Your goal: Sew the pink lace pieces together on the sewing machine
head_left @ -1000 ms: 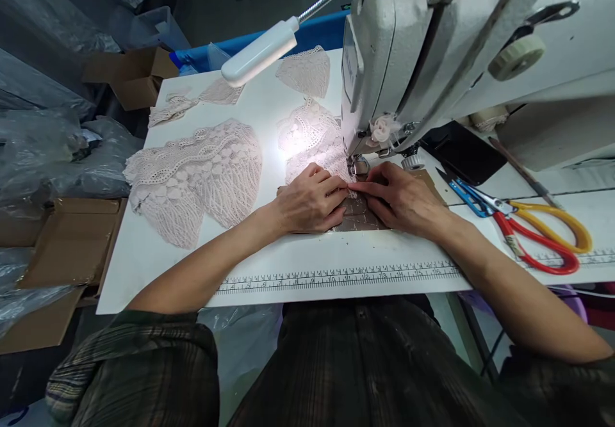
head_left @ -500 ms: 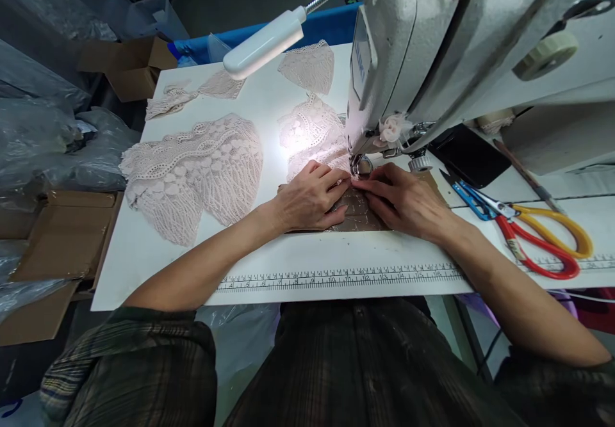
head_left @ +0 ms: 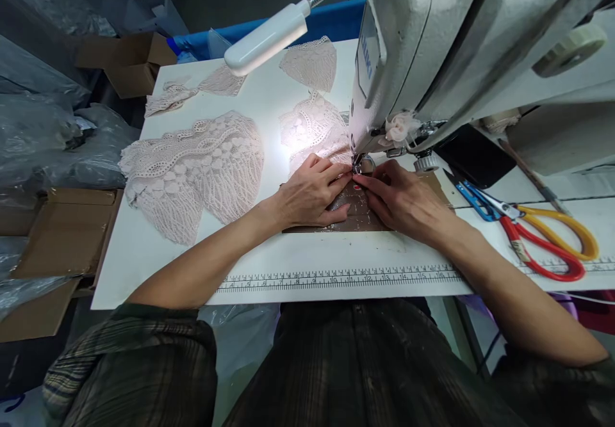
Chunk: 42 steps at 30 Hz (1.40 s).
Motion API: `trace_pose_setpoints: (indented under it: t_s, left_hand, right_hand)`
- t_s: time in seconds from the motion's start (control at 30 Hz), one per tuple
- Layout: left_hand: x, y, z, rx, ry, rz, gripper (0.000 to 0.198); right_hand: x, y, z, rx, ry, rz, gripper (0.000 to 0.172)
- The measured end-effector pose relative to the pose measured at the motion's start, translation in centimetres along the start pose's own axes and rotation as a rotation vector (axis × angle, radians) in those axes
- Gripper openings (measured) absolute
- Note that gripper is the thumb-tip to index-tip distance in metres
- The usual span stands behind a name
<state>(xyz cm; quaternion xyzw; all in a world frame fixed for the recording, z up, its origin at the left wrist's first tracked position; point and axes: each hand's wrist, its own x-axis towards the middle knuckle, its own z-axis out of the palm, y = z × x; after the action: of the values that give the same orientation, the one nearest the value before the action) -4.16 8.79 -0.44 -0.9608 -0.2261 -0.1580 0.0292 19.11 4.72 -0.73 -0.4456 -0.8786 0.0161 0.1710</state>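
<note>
A pale pink lace piece (head_left: 312, 123) runs under the presser foot (head_left: 357, 162) of the sewing machine (head_left: 396, 49). My left hand (head_left: 314, 193) rests palm down at the lace's near edge, its fingers stretched toward the needle and the thumb apart. Close to the foot's right side, my right hand (head_left: 401, 196) pinches the lace edge between thumb and forefinger; the bit of lace inside the pinch is mostly hidden. Beneath both hands lies a brown, scuffed plate (head_left: 355, 219) with thread scraps and a small red mark.
More lace pieces (head_left: 225, 164) lie left on the white table (head_left: 269, 254). A lamp (head_left: 266, 40) hangs over them. To the right are scissors (head_left: 552, 222) with red and yellow handles, blue-handled snips (head_left: 478, 201) and a black phone (head_left: 475, 155). A printed ruler (head_left: 336, 280) lines the front edge.
The view has shifted slightly, so the machine and scissors appear a little further right. A red mark now shows on the brown plate between my hands. Both hands keep nearly the same place.
</note>
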Motion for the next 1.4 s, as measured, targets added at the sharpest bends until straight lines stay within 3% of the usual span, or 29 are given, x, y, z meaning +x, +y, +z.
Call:
trace_pose_setpoints:
  t_s: [0.23, 0.53, 0.7, 0.9, 1.07, 1.4]
  left_hand:
    - [0.2, -0.4, -0.3, -0.015, -0.051, -0.034, 0.049]
    - [0.4, -0.9, 0.1, -0.044, -0.029, -0.060, 0.051]
    - [0.4, -1.0, 0.2, -0.045, -0.019, -0.062, 0.054]
    - [0.3, -1.0, 0.3, -0.078, 0.004, -0.063, 0.051]
    - [0.3, -1.0, 0.4, -0.086, 0.018, -0.070, 0.051]
    - [0.2, -1.0, 0.5, -0.111, 0.035, -0.077, 0.051]
  right_hand:
    - [0.4, -0.4, 0.1, 0.009, -0.030, 0.033, 0.038]
    - [-0.1, -0.3, -0.7, 0.153, 0.008, 0.080, 0.037]
    - [0.6, 0.6, -2.2, 0.261, -0.161, 0.226, 0.039]
    - [1.4, 1.1, -4.3, 0.487, -0.318, 0.394, 0.070]
    - [1.2, 1.6, -3.7, 0.521, -0.256, 0.462, 0.078]
    - [0.9, 2.2, -2.5, 0.528, -0.193, 0.469, 0.068]
